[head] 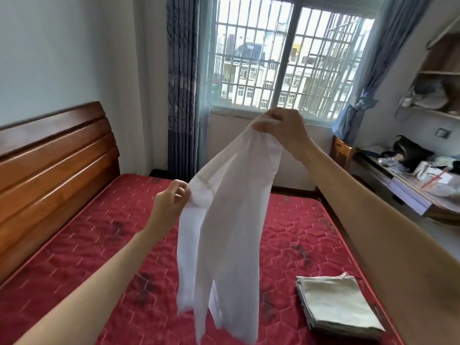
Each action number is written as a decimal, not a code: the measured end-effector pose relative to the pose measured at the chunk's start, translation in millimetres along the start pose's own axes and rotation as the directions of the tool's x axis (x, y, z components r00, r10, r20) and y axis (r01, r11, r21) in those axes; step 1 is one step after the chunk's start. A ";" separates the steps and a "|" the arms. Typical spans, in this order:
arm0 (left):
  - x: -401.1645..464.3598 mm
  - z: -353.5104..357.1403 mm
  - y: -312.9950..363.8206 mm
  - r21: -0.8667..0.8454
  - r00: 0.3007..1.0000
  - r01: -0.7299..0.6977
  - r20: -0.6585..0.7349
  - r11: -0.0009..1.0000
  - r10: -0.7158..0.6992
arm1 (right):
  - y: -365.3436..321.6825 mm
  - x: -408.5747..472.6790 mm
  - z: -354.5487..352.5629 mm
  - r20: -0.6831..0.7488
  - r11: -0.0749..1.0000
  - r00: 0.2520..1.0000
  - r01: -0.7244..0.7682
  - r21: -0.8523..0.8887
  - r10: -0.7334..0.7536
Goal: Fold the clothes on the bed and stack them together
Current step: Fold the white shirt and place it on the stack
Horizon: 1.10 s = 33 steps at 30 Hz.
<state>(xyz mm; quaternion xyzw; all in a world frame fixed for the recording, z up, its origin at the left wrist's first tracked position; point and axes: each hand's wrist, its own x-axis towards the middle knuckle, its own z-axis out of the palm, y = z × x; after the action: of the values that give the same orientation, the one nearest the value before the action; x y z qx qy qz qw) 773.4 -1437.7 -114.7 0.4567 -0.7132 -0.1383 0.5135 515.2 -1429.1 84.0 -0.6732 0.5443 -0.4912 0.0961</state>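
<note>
hanging over the red quilted mattress [104, 235], the sheer white garment [224, 220] runs lengthwise straight down from the grips. the folded grey-green pile [338, 305] lies near the mattress's right edge. the right hand [283, 130] pinches the top, held higher; the left hand [169, 202] pinches the lower left edge, nearer the mattress.

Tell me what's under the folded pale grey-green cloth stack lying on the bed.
The folded pale grey-green cloth stack rests directly on the red quilted mattress, near its right edge. Layered folds show at its left side. Anything tucked beneath or between the layers is covered.
</note>
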 end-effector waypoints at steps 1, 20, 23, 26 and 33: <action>-2.0 0.8 3.7 0.006 0.997 -0.045 -0.056 0.999 0.045 | -0.1 0.2 -3.4 -0.027 1.000 1.000 -0.006 -0.022 0.006; -60.2 132.0 88.6 0.202 0.976 0.216 -0.023 0.955 -0.216 | -30.2 -12.6 -27.5 -0.151 0.988 0.989 -0.023 -0.155 0.000; -47.2 134.4 86.5 0.248 0.973 0.226 -0.095 0.942 -0.209 | -30.8 -16.0 -38.4 -0.149 0.987 0.989 -0.003 -0.160 -0.021; -40.7 133.4 80.1 0.231 0.968 0.204 -0.193 0.951 -0.160 | -26.3 -19.7 -49.2 -0.157 0.983 0.987 0.002 -0.182 -0.032; -55.4 151.9 84.3 0.136 0.974 0.208 -0.122 0.969 -0.192 | -10.4 -26.2 -58.4 -0.154 0.983 0.988 -0.033 -0.178 0.006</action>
<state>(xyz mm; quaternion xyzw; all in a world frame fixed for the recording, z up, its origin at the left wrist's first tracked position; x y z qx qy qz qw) 603.1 -1389.1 -158.2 0.5699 -0.6429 -0.1110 0.4996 479.1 -1379.7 105.4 -0.6343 0.5989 -0.4888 -0.0024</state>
